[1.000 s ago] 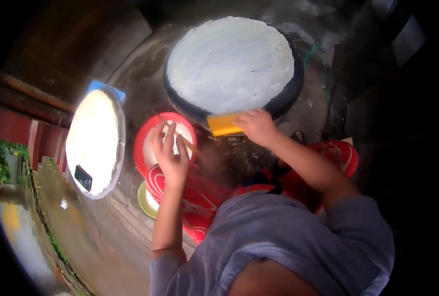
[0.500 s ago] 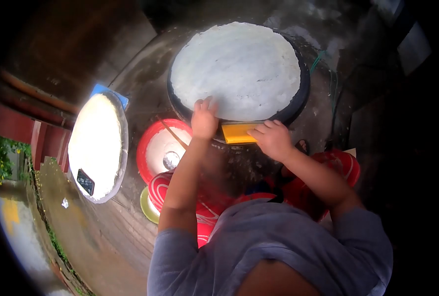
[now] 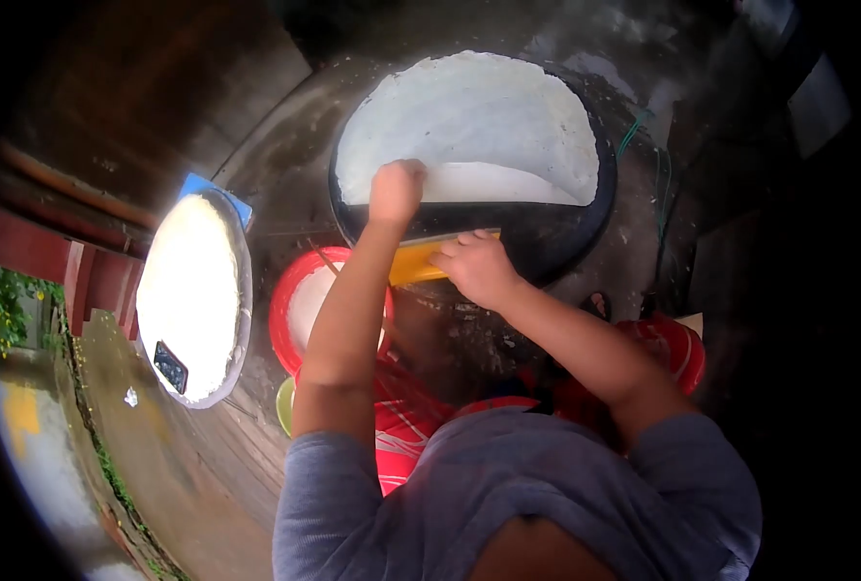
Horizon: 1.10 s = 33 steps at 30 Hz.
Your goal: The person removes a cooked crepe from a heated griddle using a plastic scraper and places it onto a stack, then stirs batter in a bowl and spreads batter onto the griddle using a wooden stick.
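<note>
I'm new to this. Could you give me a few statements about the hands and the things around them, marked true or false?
1. The right hand holds a yellow piece. True.
2. The left hand holds the lifted edge of the white sheet. True.
3. The sheet covers everything beneath it. False: the near part of the dark round surface is bare.
4. The left forearm partly hides the red basin. True.
5. A phone lies in that basin. False: the phone lies on the pale round thing.
</note>
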Available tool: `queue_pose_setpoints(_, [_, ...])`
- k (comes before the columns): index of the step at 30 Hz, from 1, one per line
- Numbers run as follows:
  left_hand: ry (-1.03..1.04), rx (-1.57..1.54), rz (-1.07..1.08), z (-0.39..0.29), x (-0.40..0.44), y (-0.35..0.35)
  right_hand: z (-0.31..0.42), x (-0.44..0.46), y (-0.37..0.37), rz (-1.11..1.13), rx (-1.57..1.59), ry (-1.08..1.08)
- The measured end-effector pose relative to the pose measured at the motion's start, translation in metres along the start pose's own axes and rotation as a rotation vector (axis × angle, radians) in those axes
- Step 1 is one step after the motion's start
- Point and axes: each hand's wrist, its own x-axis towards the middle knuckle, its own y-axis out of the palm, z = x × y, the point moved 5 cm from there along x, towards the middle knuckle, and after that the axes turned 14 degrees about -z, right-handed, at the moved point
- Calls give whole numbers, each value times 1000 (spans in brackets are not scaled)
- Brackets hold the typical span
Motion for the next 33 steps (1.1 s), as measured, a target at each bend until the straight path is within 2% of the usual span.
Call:
queue_pose_setpoints(6, [277,-19,-220,-55,27,-51,-82,21,-4,-77,-291,209])
queue_pose_setpoints(9, [342,-79,-330,-67,9,-76,-86,8,-33,-33,-273,242])
queue_pose_setpoints(12, [375,-74,-476,-62,-23,-88,-59,-9,-70,-28,-142,244])
queue_pose_setpoints(16, [254,-76,-421,-44,-78,-78,-25,-36,-110,59,60,279])
queue_pose_setpoints(18, [207,-94,-304,-30,-112,-65,-19,-49,-123,65,135,302])
queue_pose_setpoints(21, [160,-105,-45,-16,-160,-48,-22,-63,-134,155,371,495])
queue_pose_setpoints(22, [196,43,-4,-14,-170,-49,-23,-69,-133,156,374,493])
queue_pose_setpoints(24, [-394,-175,-248,20,-190,-45,-37,-87,-128,75,634,788])
queue_pose_setpoints(25, [-789,-330,-342,40,-196,-40,-41,-92,-127,118,665,938])
queue_pose_setpoints(26, [-1184,-487,-433,56,-205,-31,-42,-89,-126,121,669,928])
queue_pose_setpoints(27, [-1462,-752,-287,78,-213,-19,-44,-87,-124,-8,960,1091])
queue_pose_setpoints(28, [-1663,-786,-218,112,-221,3,-46,-84,-120,-142,1253,1244])
queue_pose_setpoints(29, [-1391,-830,-96,165,-227,37,-43,-73,-122,-163,1377,1271])
queue_pose_setpoints(31, [-1186,-794,-72,158,-204,23,-52,-71,-112,-112,1275,1256])
queue_pose_setpoints(32, [-1258,-727,-158,112,-170,-19,-58,-72,-104,-72,1171,1256])
queue_pose_setpoints(33, [-985,-581,-308,108,-143,-39,-62,-64,-96,-118,1220,1136])
